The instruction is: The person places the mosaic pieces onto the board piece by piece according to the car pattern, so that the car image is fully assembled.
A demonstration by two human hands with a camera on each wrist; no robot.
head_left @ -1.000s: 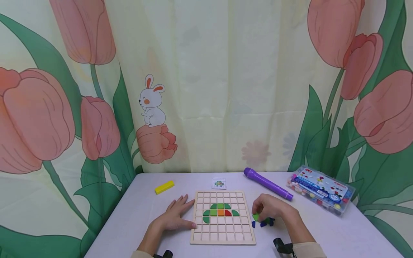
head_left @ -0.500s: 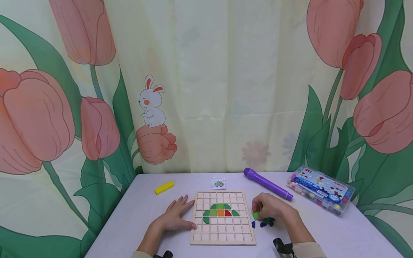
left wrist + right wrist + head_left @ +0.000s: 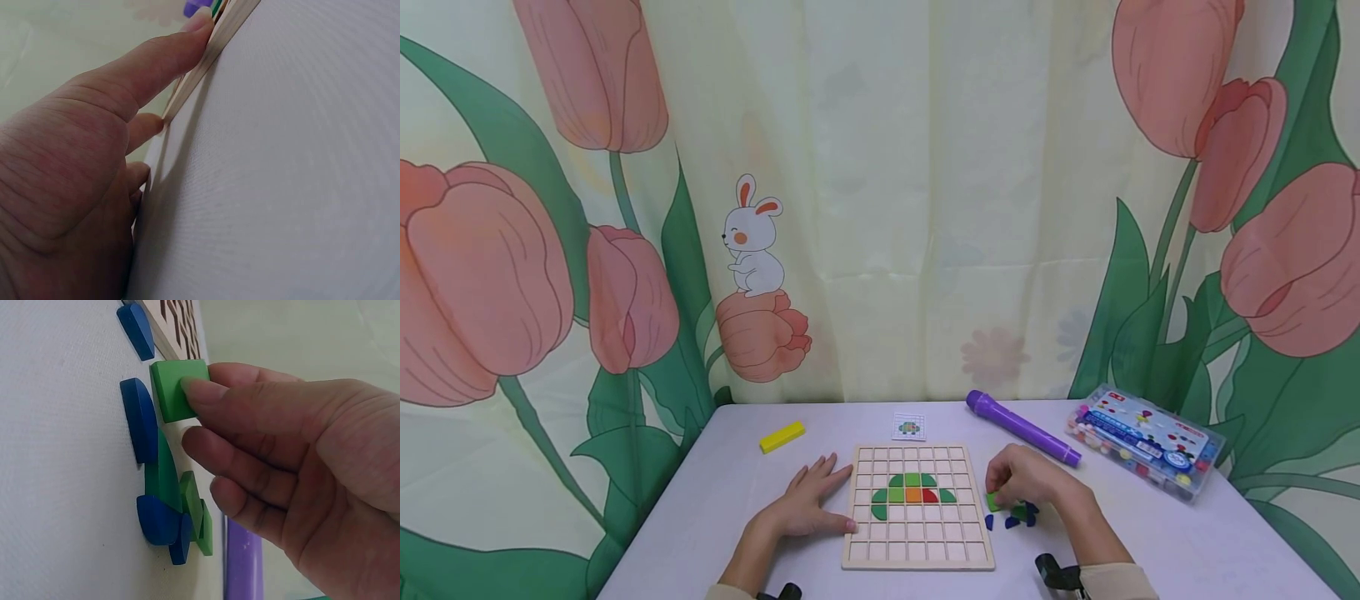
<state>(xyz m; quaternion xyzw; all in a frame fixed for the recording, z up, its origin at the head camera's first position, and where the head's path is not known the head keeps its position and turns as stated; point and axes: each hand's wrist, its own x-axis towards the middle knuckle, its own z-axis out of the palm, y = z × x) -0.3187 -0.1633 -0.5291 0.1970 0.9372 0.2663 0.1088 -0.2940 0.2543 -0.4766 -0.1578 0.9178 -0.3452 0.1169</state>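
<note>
A wooden grid board (image 3: 917,546) lies on the table with green, orange and red tiles (image 3: 913,493) in its middle rows. My left hand (image 3: 808,502) rests flat beside the board's left edge (image 3: 206,59), thumb touching the frame. My right hand (image 3: 1026,479) is just right of the board and pinches a light green square tile (image 3: 178,387) between thumb and forefinger, over a small pile of blue and green pieces (image 3: 162,487). The pile (image 3: 1015,517) is partly hidden under the hand in the head view.
A purple marker (image 3: 1022,427), a clear box of coloured beads (image 3: 1146,442), a yellow block (image 3: 782,435) and a small picture card (image 3: 909,426) lie at the far side of the table (image 3: 715,533). A tulip curtain hangs behind.
The right hand has shifted very slightly with the green tile between its fingers. The left hand and the board have not moved.
</note>
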